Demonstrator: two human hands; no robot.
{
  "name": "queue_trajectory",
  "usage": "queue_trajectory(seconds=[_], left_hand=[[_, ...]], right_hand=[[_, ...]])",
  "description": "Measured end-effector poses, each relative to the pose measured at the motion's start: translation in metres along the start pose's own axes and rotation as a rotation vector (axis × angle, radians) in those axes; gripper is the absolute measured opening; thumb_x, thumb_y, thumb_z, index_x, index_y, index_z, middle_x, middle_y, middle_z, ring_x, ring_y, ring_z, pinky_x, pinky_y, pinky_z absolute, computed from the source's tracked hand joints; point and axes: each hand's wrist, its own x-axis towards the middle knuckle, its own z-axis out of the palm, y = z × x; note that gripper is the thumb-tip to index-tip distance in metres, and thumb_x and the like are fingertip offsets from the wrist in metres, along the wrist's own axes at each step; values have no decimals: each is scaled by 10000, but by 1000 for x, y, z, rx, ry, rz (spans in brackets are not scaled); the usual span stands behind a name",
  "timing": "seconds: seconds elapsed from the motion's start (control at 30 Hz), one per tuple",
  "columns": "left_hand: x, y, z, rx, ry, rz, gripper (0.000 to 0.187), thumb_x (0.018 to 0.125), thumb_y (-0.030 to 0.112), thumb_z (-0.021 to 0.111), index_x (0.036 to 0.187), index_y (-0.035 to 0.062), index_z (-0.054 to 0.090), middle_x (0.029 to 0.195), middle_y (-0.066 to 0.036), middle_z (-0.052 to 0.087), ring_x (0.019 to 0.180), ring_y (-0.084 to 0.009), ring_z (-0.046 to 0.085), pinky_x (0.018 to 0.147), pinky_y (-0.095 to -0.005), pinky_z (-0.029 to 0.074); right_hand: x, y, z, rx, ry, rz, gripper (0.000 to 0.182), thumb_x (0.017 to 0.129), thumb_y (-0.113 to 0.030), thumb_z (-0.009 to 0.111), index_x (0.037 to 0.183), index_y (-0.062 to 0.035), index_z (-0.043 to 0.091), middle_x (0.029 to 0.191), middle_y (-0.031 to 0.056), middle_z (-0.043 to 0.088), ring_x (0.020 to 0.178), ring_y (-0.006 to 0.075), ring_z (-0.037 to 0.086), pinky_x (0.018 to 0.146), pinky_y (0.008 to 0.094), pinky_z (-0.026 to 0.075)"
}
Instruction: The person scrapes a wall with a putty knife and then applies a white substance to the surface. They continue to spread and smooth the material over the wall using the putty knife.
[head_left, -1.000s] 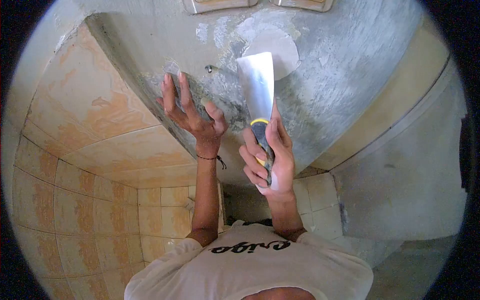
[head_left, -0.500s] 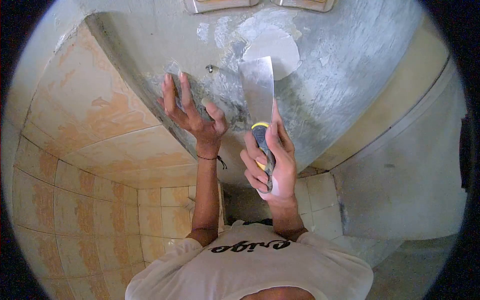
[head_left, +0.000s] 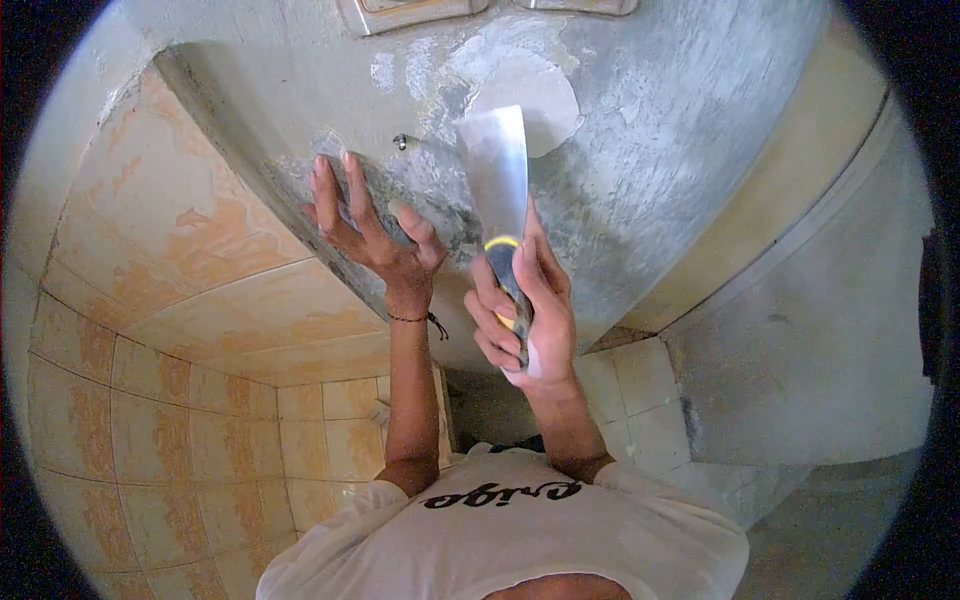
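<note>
One putty knife (head_left: 497, 185) in my right hand (head_left: 520, 315), fingers clamped round its black/yellow handle, blade up & flat vs the grey plaster wall (head_left: 650, 130), just below a pale filler patch (head_left: 530, 95). My left hand (head_left: 365, 225) is spread open, palm on the wall beside the blade, near a small screw (head_left: 401, 141). Tan tiles (head_left: 170, 250) to the left.

The putty knife (head_left: 497, 190) has a smooth, dull-shining metal blade smeared with pale filler and a black and yellow plastic-looking handle. The wall (head_left: 640, 150) is rough, matt grey cement with a smoother whitish filler patch (head_left: 525, 85). The tiles (head_left: 190, 230) are glossy ceramic, mottled orange and cream. The shirt (head_left: 520, 530) is soft white cloth.
</note>
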Motion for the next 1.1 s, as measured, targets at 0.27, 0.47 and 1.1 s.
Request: queue_trajectory(seconds=[0.27,0.47,1.1], left_hand=[[-2,-1,-4,14,-13,22,592,895,335,439,1393,17,474,1452,-225,404,1358,-386,342,1155,-530,146],[-1,-1,-1,8,-11,25,597,887,334,439,1391,16,475,1453,-225,398,1349,-377,349,1153,-530,152],[-2,-1,-3,7,1,6,587,881,334,442,1372,18,506,1437,-225,419,1344,-379,361,1153,-529,168]], right_hand=[[-2,-5,7,-20,45,31,596,1039,-299,425,1553,-206,138,655,-3,367,388,59,326,301,203,272],[-5,-3,9,-62,69,19,593,1040,-300,425,1552,-201,144,655,-3,367,386,55,328,305,199,269],[-5,0,-2,-70,67,25,604,1035,-292,432,1552,-188,138,650,5,374,390,60,338,294,203,279]])
